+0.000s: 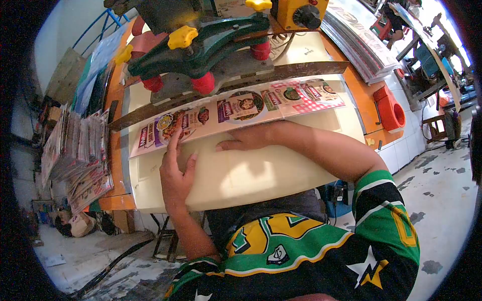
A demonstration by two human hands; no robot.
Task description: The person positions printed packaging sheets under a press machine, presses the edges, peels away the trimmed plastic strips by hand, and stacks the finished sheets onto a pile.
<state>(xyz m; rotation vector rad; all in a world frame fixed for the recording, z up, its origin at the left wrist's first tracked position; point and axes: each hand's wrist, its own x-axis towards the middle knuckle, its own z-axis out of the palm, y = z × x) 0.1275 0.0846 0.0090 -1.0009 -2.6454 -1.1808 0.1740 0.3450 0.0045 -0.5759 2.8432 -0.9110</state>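
A long printed strip (206,119) with food pictures lies on a cream board (251,175), under the front of a green machine with a long metal bar (291,71). My left hand (175,168) is open at the strip's left part, its extended fingers touching the print and its thumb apart. My right hand (253,136) lies at the strip's near edge, around its middle, with the thumb stretched out over the board. The right fingers look flat and point left; their tips are partly hidden at the strip's edge.
The green clamp (226,37) has yellow knobs and red feet; a yellow control box (299,14) stands behind. Stacked printed sheets sit at left (75,145) and right (361,45). An orange tape dispenser (389,110) is on the table's right edge. Another person (396,25) is in the background.
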